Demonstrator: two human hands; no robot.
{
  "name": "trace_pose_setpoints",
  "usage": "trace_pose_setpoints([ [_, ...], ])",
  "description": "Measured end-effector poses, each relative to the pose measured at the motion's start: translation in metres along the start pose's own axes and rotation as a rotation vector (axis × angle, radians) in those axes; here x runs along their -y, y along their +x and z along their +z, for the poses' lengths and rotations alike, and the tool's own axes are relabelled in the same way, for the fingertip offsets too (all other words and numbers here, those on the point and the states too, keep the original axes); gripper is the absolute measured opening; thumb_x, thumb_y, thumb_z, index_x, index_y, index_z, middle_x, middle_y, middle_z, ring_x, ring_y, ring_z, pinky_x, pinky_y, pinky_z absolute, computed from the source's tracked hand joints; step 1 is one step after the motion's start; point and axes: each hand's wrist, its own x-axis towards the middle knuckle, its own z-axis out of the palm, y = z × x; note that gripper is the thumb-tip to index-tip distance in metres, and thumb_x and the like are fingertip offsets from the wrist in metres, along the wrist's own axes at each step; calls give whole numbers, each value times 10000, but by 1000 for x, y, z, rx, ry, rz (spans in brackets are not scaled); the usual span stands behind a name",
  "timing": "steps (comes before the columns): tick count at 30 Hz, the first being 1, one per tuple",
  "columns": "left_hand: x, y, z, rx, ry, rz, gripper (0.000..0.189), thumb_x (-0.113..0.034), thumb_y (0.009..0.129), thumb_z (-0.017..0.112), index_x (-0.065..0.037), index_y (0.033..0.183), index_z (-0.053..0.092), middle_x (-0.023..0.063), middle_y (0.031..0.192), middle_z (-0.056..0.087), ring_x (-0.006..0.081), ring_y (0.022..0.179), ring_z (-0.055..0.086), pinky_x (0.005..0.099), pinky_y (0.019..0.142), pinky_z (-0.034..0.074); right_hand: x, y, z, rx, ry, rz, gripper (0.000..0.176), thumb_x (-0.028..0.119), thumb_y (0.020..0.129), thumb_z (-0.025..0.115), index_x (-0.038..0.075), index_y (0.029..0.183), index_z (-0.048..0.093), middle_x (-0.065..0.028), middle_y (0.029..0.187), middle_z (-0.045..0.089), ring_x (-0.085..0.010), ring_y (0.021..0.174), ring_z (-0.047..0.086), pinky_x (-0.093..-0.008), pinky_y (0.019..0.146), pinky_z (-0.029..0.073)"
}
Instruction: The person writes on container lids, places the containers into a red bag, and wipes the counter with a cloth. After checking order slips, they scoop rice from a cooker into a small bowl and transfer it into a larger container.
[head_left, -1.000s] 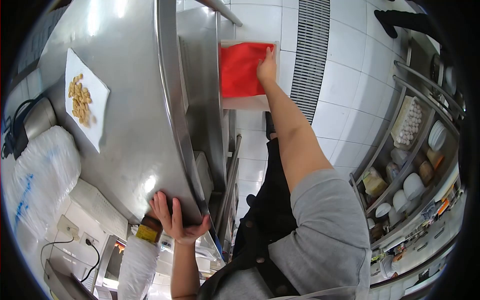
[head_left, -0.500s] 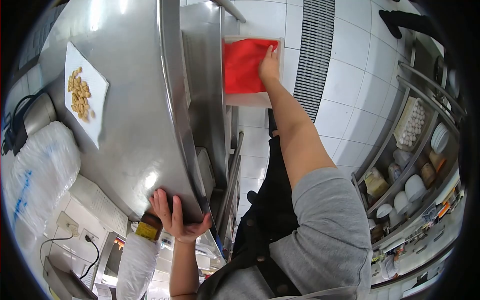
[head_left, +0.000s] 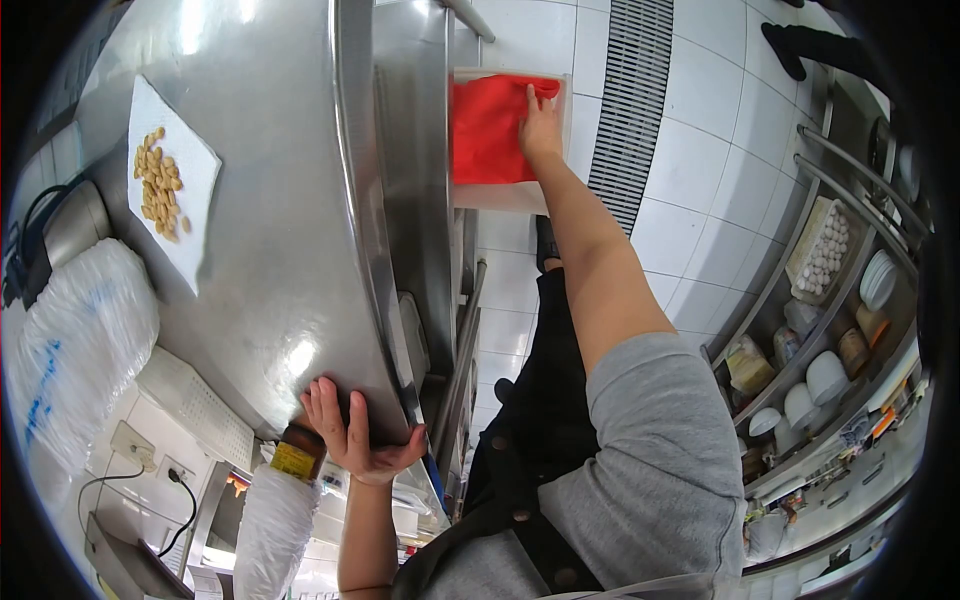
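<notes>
My left hand [head_left: 360, 440] rests at the corner of the steel counter [head_left: 270, 220], its fingers spread on the metal. At the top centre my right hand [head_left: 541, 125] is on a red cloth-like sheet [head_left: 490, 135], with its fingers bent at the sheet's folded right edge. The sheet lies in a pale, open bin or drawer [head_left: 500, 200] that sticks out below the counter. On the counter at the left, light brown nuts or beans [head_left: 158, 185] lie on a white paper towel [head_left: 195, 240].
Beside my left hand stands a brown jar with a yellow label [head_left: 295, 455], next to plastic-wrapped items [head_left: 272, 530]. A large plastic bag [head_left: 80, 340] lies at the left. Shelves with bowls and eggs [head_left: 822, 250] stand at the right. Another person's dark shoe [head_left: 785, 50] shows at the upper right.
The fingers of my right hand have shifted slightly left and down, and the red sheet's upper right edge now looks more folded. My left hand stays on the counter corner.
</notes>
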Motion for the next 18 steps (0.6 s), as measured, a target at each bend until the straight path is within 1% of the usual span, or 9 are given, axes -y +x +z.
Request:
trace_pose_setpoints([
  [1,0,0,0,1,-1,-1,842,-565,750,720,-79,1410,524,285,1480,420,457,1401,363,630,1147,218,1,0,-1,17,-17,2,723,130,917,579,168,1565,260,-144,1313,481,-344,1203,504,-442,1073,405],
  [4,0,0,-1,2,-9,-5,839,-554,743,727,-77,1405,531,284,1480,420,455,1403,364,629,1149,213,2,-3,-1,2,16,-2,654,131,920,572,152,1527,330,-158,1306,482,-343,1210,506,-460,1045,426],
  [7,1,-1,0,-3,-21,-6,830,-542,737,730,-75,1397,540,284,1480,421,451,1404,364,630,1152,206,-3,-1,4,-41,-77,-21,551,130,931,545,123,1463,401,-185,1274,513,-350,1170,549,-460,1007,462],
  [10,1,-1,1,-16,-23,-5,821,-535,734,730,-72,1387,551,284,1476,426,448,1403,369,630,1154,204,-8,22,15,-69,2,24,442,112,933,518,91,1373,480,-201,1226,551,-367,1112,592,-466,985,478],
  [13,1,0,2,-29,-20,-3,815,-533,733,731,-66,1380,559,284,1470,433,449,1398,376,623,1158,205,-4,53,9,0,-93,85,318,100,934,505,79,1235,606,-194,1204,574,-372,1046,626,-446,985,481],
  [16,1,0,2,-27,-24,-4,806,-529,737,730,-59,1371,565,283,1462,443,449,1392,386,610,1163,208,10,57,-10,43,-245,-49,215,134,890,559,68,1045,694,-186,1209,581,-362,1109,595,-531,1022,433],
  [18,0,1,0,-21,-27,2,797,-526,740,731,-56,1363,570,283,1457,450,448,1388,393,602,1166,212,35,7,-41,-92,-220,-315,200,182,817,634,72,960,720,-178,1186,600,-356,1153,558,-629,1030,374],
])
